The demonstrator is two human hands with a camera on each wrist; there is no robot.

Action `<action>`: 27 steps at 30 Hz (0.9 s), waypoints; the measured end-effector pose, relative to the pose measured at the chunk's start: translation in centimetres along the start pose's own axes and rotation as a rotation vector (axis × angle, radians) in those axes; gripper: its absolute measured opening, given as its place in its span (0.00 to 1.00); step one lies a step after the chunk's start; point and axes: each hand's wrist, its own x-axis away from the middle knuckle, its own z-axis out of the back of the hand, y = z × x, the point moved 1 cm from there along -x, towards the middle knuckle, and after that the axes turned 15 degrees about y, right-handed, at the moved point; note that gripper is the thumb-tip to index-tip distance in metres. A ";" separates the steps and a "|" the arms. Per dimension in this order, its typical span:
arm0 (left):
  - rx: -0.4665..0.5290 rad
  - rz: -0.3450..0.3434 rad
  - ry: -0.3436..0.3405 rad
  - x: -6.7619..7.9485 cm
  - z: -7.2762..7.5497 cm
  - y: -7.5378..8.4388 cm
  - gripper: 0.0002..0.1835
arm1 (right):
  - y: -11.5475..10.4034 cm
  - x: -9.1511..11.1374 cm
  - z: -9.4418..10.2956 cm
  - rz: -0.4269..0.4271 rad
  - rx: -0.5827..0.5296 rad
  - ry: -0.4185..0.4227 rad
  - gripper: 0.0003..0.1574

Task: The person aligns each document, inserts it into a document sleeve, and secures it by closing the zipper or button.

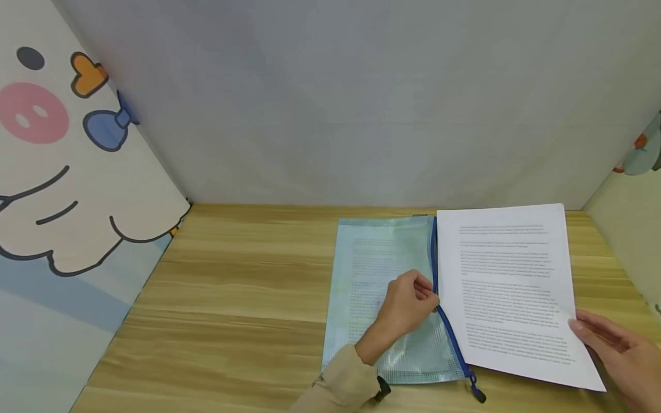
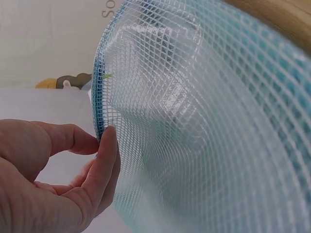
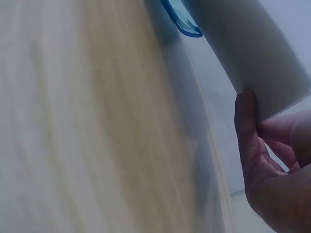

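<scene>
A pale blue mesh zipper pouch (image 1: 413, 358) lies on the table with a printed page showing through it. My left hand (image 1: 408, 301) pinches its blue zipper edge (image 1: 450, 332) between thumb and fingers, and the left wrist view shows the mesh side (image 2: 165, 116) bowed beside those fingers. The zipper pull (image 1: 478, 394) hangs at the pouch's near right corner. White printed paper (image 1: 506, 275) lies to the right, its left edge along the zipper. My right hand (image 1: 619, 350) holds the paper's right edge, thumb on top; in the right wrist view the paper (image 3: 257, 58) is lifted and slightly curved.
The wood-grain table (image 1: 232, 298) extends to the left of the pouch. A plain grey backdrop (image 1: 335, 115) rises behind the table. Cartoon-printed panels stand at the left (image 1: 41, 189) and at the far right (image 1: 630, 223).
</scene>
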 end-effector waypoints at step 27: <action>-0.005 0.012 0.025 -0.2 0.3 0.3 0.04 | 0.5 0.3 0.0 0.112 0.220 -0.008 0.36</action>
